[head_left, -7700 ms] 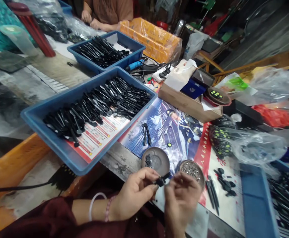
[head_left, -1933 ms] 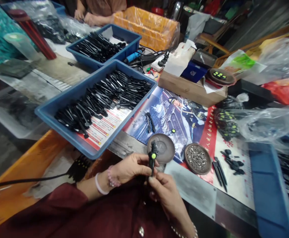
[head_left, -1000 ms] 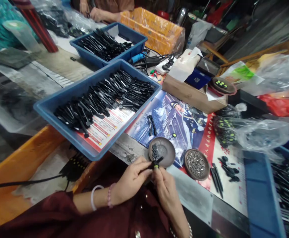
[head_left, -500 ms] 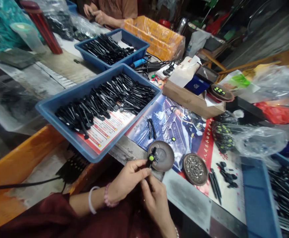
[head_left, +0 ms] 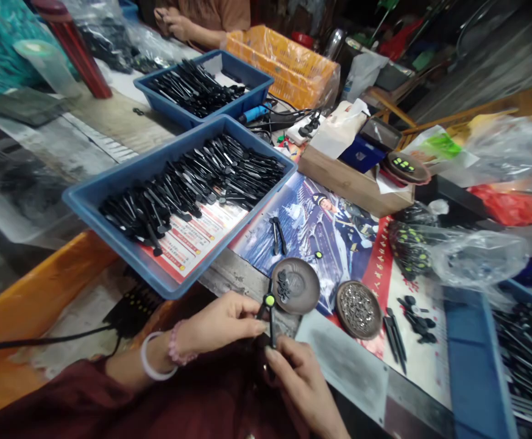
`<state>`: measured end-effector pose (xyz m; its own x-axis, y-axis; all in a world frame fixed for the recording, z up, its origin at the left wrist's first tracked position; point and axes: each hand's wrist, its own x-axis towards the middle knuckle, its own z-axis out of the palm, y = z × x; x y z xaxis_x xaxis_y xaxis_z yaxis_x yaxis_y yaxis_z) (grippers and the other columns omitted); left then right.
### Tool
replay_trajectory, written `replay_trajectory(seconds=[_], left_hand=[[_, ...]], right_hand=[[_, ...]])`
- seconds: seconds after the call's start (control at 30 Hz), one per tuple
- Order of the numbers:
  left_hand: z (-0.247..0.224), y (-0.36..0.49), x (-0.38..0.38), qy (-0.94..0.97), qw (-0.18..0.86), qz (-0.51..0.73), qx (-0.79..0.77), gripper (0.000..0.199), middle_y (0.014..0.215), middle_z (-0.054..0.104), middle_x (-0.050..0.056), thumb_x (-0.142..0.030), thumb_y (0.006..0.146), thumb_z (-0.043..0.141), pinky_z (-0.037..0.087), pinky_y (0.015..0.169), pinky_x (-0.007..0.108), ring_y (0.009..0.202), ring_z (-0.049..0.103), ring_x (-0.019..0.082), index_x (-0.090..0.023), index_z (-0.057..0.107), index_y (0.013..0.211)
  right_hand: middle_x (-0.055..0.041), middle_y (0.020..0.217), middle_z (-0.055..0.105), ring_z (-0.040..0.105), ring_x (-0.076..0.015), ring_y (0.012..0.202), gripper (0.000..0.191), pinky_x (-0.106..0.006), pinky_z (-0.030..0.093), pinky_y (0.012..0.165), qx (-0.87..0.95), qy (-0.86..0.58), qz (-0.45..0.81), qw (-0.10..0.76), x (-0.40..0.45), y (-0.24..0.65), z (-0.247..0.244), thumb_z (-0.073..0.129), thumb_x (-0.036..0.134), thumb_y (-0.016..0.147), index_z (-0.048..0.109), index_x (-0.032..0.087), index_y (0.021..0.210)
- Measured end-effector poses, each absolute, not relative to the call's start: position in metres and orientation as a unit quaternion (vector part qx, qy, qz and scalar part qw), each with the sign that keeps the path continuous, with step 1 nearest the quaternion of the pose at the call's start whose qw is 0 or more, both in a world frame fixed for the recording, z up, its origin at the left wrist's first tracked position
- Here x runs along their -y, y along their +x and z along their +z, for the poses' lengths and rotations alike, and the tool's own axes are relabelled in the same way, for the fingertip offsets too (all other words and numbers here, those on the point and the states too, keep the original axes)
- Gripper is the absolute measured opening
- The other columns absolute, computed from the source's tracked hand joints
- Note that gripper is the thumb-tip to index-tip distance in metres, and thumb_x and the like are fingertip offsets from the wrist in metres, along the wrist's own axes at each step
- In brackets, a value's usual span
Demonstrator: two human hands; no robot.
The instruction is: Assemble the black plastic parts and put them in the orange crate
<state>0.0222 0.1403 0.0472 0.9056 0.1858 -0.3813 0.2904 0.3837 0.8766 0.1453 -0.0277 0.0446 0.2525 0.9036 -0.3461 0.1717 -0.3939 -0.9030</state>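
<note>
A slim black plastic part with a round yellow-green cap [head_left: 270,300] is held in front of me, its upper tip over the near rim of a dish. My left hand [head_left: 222,323] pinches it below the cap between thumb and fingertips. Lower down, my right hand [head_left: 305,375] is closed round the end of the black piece; what else may lie inside those fingers is hidden. Just beyond, the brown dish [head_left: 309,286] holds small dark pieces [head_left: 283,285]. To its right stands a round dish of small metal pieces, perhaps screws or rivets [head_left: 358,308].
A large blue tray [head_left: 169,286] of black parts lies at left, a second blue tray [head_left: 261,91] behind it. Loose black parts [head_left: 278,236] lie on the poster. An orange crate [head_left: 293,61] and another person's hands [head_left: 177,24] are at the back. A blue bin [head_left: 471,341] stands right.
My hands have moved apart: the left shifted slightly left, the right lower and to the right. The black part has turned more upright, and more of its length shows between them.
</note>
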Motion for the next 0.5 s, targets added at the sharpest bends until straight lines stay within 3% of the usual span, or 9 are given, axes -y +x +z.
replay_trajectory(seconds=[0.13,0.27,0.33,0.5], left_hand=[[0.050,0.013,-0.152,0.504,0.839,-0.125,-0.165,0.024,0.065,0.054,-0.002,-0.031,0.078,0.072,0.026,0.052,0.019,0.057,0.039,0.007,-0.012,0.072,0.092],[0.037,0.021,-0.157,0.334,0.929,-0.137,-0.086,0.059,0.081,0.064,0.000,-0.036,0.061,0.088,0.037,0.058,0.018,0.064,0.052,0.008,-0.019,0.066,0.113],[0.033,0.026,-0.155,0.283,0.951,-0.114,-0.050,0.068,0.085,0.064,0.000,-0.033,0.055,0.092,0.040,0.061,0.017,0.066,0.054,0.008,-0.020,0.065,0.115],[0.035,0.029,-0.139,0.289,0.952,-0.050,-0.089,0.053,0.090,0.064,0.000,-0.018,0.059,0.089,0.045,0.070,0.019,0.079,0.059,0.011,-0.019,0.063,0.105]], right_hand=[[0.0029,0.063,0.042,0.040,-0.0126,0.062,0.041,-0.024,0.032,0.059,0.419,-0.642,0.538,0.350,0.036,0.166,0.062,0.052,0.048,0.093,0.047,0.019,0.065],[0.0017,0.064,0.044,0.041,-0.0136,0.063,0.038,-0.025,0.033,0.058,0.393,-0.606,0.562,0.403,0.031,0.169,0.063,0.053,0.047,0.092,0.052,0.018,0.067],[0.0003,0.065,0.048,0.044,-0.0148,0.064,0.038,-0.025,0.036,0.060,0.376,-0.595,0.564,0.432,0.029,0.164,0.060,0.052,0.049,0.092,0.055,0.018,0.069],[-0.0017,0.072,0.053,0.047,-0.0159,0.068,0.037,-0.025,0.039,0.063,0.343,-0.591,0.547,0.484,0.027,0.144,0.051,0.053,0.050,0.092,0.059,0.017,0.077]])
